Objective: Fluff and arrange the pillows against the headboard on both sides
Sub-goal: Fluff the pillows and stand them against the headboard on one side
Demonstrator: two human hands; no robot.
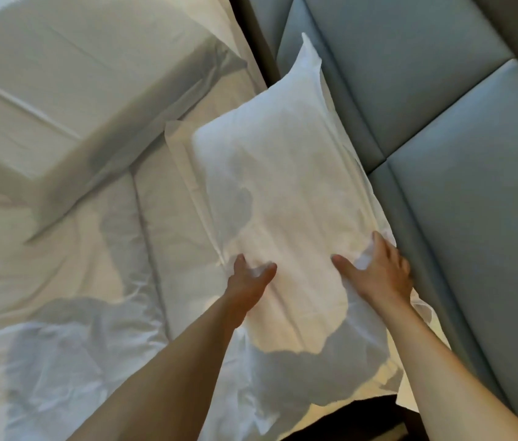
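Note:
A white pillow [286, 173] lies flat on the bed sheet [69, 281], its long right edge against the grey-blue padded headboard [461, 160]. My left hand [248, 278] grips the pillow's near left part, with fabric bunched between thumb and fingers. On the near right edge, close to the headboard, my right hand [378, 272] holds the pillow with its thumb on top and its fingers spread over the edge. Part of the near pillow surface is in my arms' shadow.
A large white padded bulk [60, 90] lies at the upper left of the bed; I cannot tell whether it is a second pillow or a folded duvet. Wrinkled sheet covers the lower left. A dark gap [356, 418] shows below the pillow's near corner.

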